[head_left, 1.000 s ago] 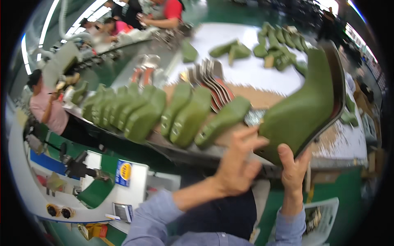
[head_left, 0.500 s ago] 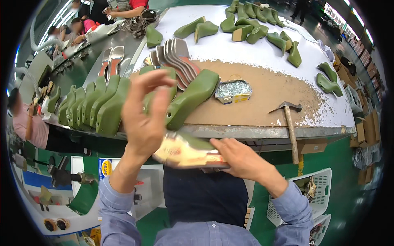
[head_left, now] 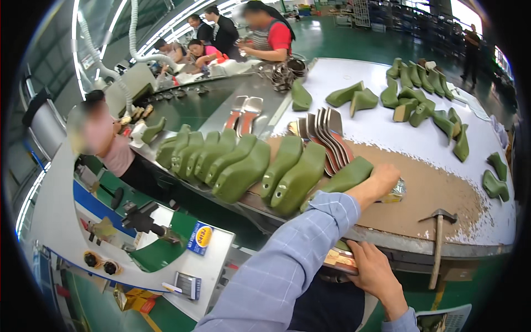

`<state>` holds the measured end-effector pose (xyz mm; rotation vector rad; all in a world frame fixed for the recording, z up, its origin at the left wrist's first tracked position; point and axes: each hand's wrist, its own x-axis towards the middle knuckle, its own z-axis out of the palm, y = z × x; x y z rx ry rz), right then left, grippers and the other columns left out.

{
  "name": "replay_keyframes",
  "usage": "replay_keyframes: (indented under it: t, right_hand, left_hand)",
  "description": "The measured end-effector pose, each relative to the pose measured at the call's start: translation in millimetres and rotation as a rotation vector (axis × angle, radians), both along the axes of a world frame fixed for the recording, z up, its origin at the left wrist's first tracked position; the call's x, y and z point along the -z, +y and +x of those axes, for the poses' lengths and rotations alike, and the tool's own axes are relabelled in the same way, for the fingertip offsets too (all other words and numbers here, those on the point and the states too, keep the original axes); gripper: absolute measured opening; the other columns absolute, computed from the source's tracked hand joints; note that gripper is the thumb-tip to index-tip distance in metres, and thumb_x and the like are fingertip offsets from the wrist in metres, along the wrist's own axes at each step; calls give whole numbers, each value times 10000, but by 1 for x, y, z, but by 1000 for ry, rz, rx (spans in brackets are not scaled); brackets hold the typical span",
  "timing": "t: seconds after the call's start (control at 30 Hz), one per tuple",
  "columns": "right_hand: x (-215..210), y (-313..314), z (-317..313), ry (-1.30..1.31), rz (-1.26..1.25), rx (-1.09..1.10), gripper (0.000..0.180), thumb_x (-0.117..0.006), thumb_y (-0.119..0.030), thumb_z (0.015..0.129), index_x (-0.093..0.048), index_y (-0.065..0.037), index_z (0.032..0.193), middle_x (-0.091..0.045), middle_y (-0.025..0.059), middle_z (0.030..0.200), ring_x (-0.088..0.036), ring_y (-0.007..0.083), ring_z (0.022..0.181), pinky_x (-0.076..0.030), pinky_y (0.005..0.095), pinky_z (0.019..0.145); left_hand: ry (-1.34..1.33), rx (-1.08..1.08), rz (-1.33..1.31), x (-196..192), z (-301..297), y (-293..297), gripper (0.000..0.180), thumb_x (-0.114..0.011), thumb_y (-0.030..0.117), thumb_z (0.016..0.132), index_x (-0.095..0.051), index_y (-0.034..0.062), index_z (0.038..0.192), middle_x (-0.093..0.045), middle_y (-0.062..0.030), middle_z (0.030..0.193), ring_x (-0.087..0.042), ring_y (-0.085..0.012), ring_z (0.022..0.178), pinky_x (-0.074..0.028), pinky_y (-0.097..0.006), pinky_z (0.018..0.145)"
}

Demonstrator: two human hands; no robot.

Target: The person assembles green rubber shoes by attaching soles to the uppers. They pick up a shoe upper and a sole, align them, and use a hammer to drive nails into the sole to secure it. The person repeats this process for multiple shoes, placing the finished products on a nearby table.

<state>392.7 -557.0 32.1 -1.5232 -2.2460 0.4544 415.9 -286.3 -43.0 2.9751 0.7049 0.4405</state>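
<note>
My left hand (head_left: 385,177) reaches across the bench to a small open box (head_left: 396,192) of shiny metal pieces that look like tacks. Its fingers bend down at the box, and the fingertips are hidden. At the bench's front edge my right hand (head_left: 374,271) is closed on a green shoe last with an insole (head_left: 340,258) on it. My left sleeve hides part of that last. Just beyond my left forearm lies a green shoe last (head_left: 351,174). To the right, a hammer (head_left: 438,246) rests with its wooden handle sticking out over the edge.
Green shoe lasts (head_left: 240,171) stand in a row along the bench's left front. Behind them is a stack of curved insoles (head_left: 326,138). More lasts (head_left: 409,99) lie on the white surface (head_left: 381,124). A white machine (head_left: 210,263) stands at the lower left. Several people work beyond.
My left hand has moved from above the held last to the tack box. My right hand still holds the last. The view has swung left, so the bench appears farther right and lower.
</note>
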Motion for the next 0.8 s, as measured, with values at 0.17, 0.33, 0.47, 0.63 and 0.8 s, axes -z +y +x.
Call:
replay_keyframes:
  t: [0.17,0.33,0.47,0.63,0.8]
  right_hand:
    - [1,-2,5,-15,0,7,816,-878,-147,645,-506,2,1356,-585,145,1075,-597,337,996,-508,429,881]
    - [-1,-3,4,-15,28,-21,832,-882,-154,640,-501,1,1363,-586,139,1079,-597,333,994,-509,429,877]
    - [0,-3,2,-42,47,-41,839,-884,-154,636,-498,2,1364,-588,136,1076,-598,332,996,-509,430,877]
    - [5,-2,6,-49,62,-22,718,-878,-154,644,-551,-3,1265,-595,143,1072,-603,336,1002,-511,433,878]
    - [18,-4,13,-79,-2,-9,549,-851,-157,679,-588,-3,1135,-620,171,1091,-614,363,1027,-526,450,863]
  left_hand:
    - [-67,9,-198,-20,-1,-11,123,-688,92,777,-741,-2,835,-720,-242,869,-709,-426,856,-586,-482,762]
    - [-132,-15,-296,-31,-8,-12,166,-613,102,842,-706,-24,896,-702,-273,910,-689,-458,877,-571,-503,788]
    - [-353,-12,-375,-59,-28,-39,168,-562,83,901,-647,-44,971,-703,-269,956,-688,-445,849,-559,-471,770]
    - [-489,181,-926,-151,-126,-140,170,-700,55,897,-659,-31,1037,-717,-175,927,-702,-309,862,-548,-380,769]
    - [-657,112,-678,-118,-181,-196,151,-698,76,916,-706,-14,1037,-723,-116,957,-703,-253,902,-545,-348,812]
